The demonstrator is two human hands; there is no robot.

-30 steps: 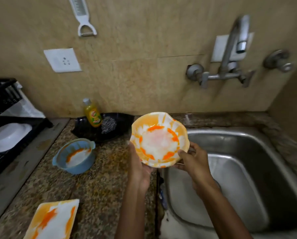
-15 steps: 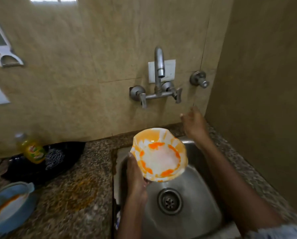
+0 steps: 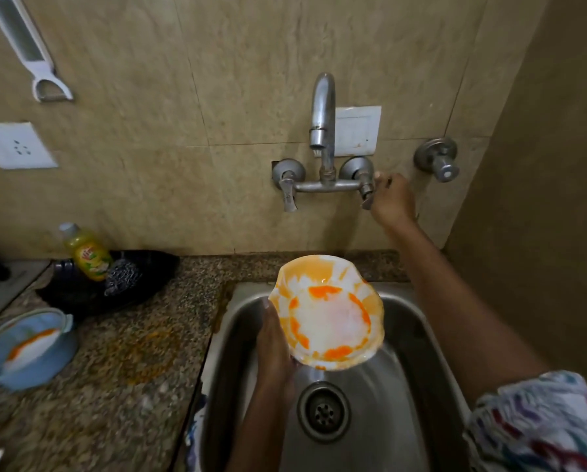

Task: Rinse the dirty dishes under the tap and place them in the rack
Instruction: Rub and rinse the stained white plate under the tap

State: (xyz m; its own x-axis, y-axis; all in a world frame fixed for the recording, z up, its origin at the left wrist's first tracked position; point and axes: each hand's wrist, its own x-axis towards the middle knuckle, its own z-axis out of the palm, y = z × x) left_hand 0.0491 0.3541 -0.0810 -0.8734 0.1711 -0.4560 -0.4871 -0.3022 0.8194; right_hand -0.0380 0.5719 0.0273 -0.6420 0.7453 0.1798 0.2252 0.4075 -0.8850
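My left hand (image 3: 274,338) grips the left rim of a white wavy-edged bowl (image 3: 328,315) smeared with orange, holding it tilted over the steel sink (image 3: 237,321), below the spout. My right hand (image 3: 391,199) is up at the wall, fingers closed on the right tap handle (image 3: 367,194). The curved steel tap (image 3: 322,110) stands above the bowl, and a short bit of water shows at its nozzle. A second dirty dish, a blue bowl (image 3: 26,349) with an orange smear, sits on the counter at the left.
A yellow dish-soap bottle (image 3: 86,253) and a scrubber (image 3: 123,277) rest in a black tray (image 3: 149,267) behind the speckled counter (image 3: 115,386). A second valve (image 3: 438,161) sticks out of the wall at the right. The side wall stands close on the right. The drain (image 3: 323,410) is open.
My right hand left the bowl, rose to the wall and closed on the right tap handle. My left hand alone carried the bowl over the sink. The view swung right, away from the rack.
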